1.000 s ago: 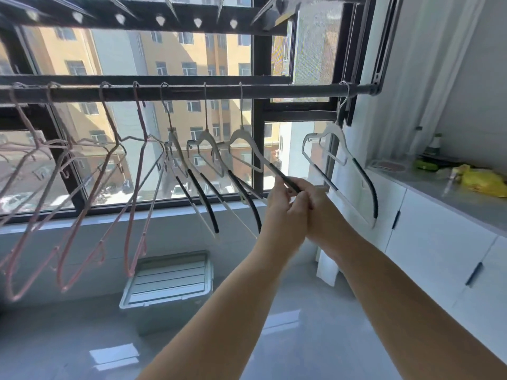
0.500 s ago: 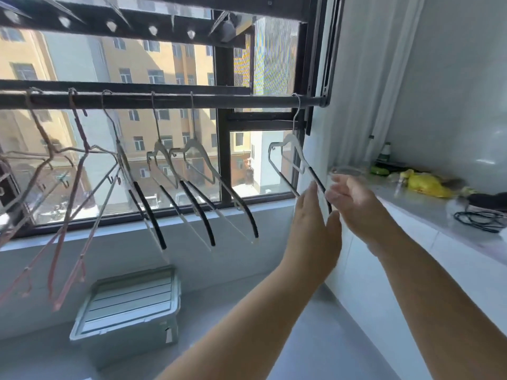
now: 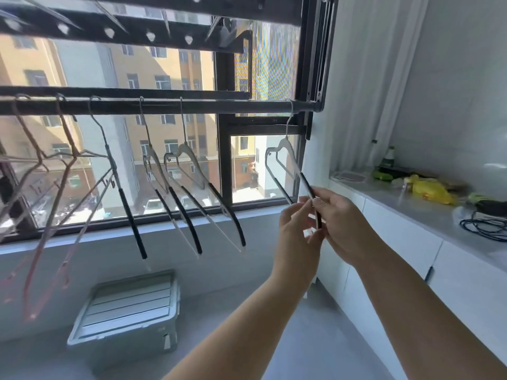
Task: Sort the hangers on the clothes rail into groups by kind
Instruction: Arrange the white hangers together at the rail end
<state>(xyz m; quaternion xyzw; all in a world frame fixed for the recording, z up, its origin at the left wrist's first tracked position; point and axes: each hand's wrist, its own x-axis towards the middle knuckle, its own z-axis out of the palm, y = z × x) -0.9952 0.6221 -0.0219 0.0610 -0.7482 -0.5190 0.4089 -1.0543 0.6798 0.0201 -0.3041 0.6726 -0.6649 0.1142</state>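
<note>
Both hands pinch the end hanger beside the counter.

Matt black rail, metal-hooked hangers

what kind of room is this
Probably a home laundry balcony or utility room: a clothes rail with hangers runs across a big window, and white cabinets with a counter line the wall.
</note>
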